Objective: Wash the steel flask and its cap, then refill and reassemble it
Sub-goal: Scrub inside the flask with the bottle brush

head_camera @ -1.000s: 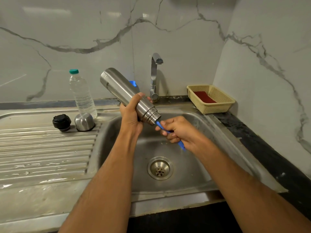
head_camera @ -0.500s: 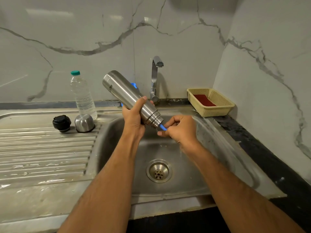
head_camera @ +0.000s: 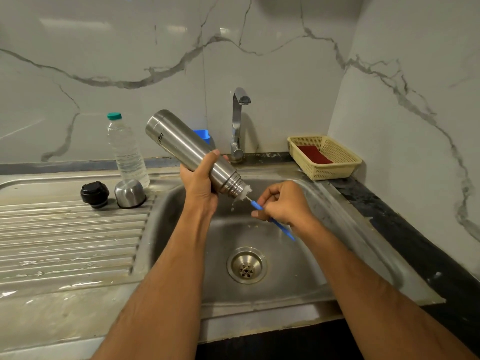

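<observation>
Brush (head_camera: pixel 272 220) now drawn out of flask (head_camera: pixel 192 154) mouth, foamy bristles showing, drips falling into sink (head_camera: pixel 345 219). Left hand (head_camera: pixel 201 185) grips tilted flask; right hand (head_camera: pixel 284 203) holds brush handle. Inside scrub nearly finished; rinse next.

The flask (head_camera: pixel 187 149) is brushed silver steel with small dark lettering near its base; white foam (head_camera: pixel 246 192) clings at its mouth; the brush handle (head_camera: pixel 279 224) is bright blue; the stopper (head_camera: pixel 94 194) is black; the cup (head_camera: pixel 130 193) is silver; the bottle (head_camera: pixel 127 152) is clear with a teal cap; the basket (head_camera: pixel 337 165) is pale yellow lattice holding a dark red pad (head_camera: pixel 314 154); the wall (head_camera: pixel 130 48) is white marble with grey veins; the sink (head_camera: pixel 298 268) is dull grey steel, ribbed on the left; the counter (head_camera: pixel 415 242) is black, flecked with white.
</observation>
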